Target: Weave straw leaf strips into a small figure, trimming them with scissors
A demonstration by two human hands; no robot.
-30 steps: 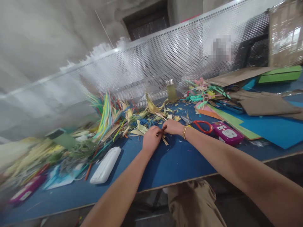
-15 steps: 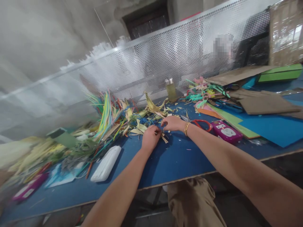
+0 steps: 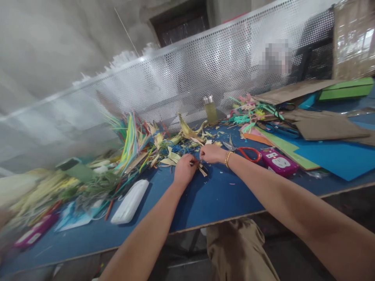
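Near the middle of the blue table, my left hand (image 3: 185, 168) is closed, fingers curled around something small and dark that I cannot make out. Close beside it, almost touching, my right hand (image 3: 210, 153) pinches with thumb and fingers; what lies between them is too small to name. A pale strip of dried husk (image 3: 202, 170) shows just below the fingertips. Behind both hands lies a heap of dried corn husks (image 3: 187, 130) mixed with blue string (image 3: 179, 148). Red-handled scissors (image 3: 249, 154) rest right of my right wrist.
A purple power strip (image 3: 279, 162) and coloured paper sheets (image 3: 331, 156) lie to the right. A jar (image 3: 210, 111) stands at the back by the perforated metal panel (image 3: 175, 86). Leftward are a white packet (image 3: 129, 202), coloured stems (image 3: 129, 140) and a blue face mask (image 3: 73, 216).
My right hand's fingers have closed into a tighter pinch and come down close to my left hand. My left hand stays nearly in place.
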